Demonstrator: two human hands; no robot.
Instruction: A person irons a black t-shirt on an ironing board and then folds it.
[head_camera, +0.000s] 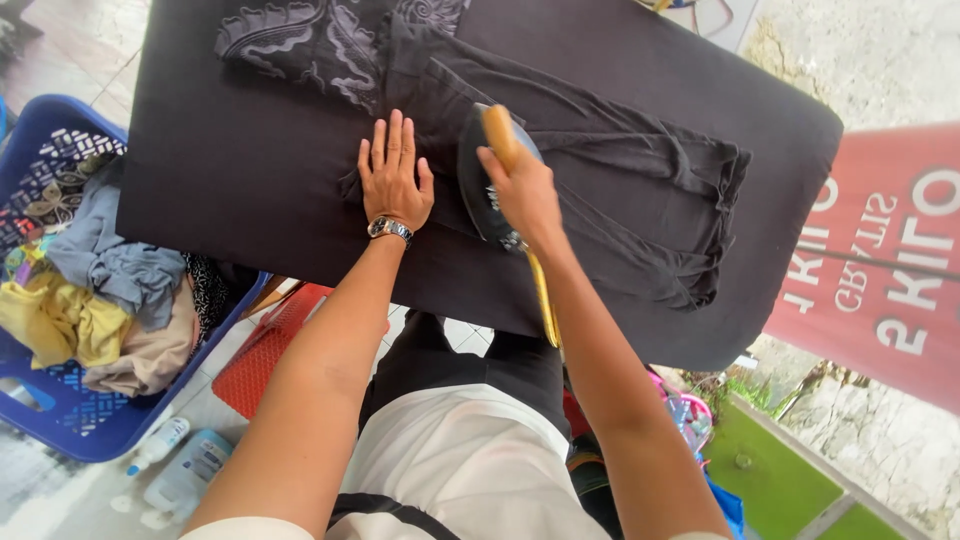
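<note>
A black garment (600, 170) with a grey patterned print lies spread on a black-covered ironing table (250, 170). My left hand (393, 175), with a wristwatch on the wrist, lies flat on the garment, fingers apart, holding the cloth down. My right hand (525, 190) grips the wooden handle of a dark iron (480, 175), which rests on the garment just right of my left hand. A yellow cord hangs from the iron down past the table's near edge.
A blue laundry basket (60, 420) with several crumpled clothes stands at the left on the floor. A red plastic basket (265, 360) lies under the table. Two plastic bottles (180, 460) lie on the floor. A red banner (880, 270) hangs at the right.
</note>
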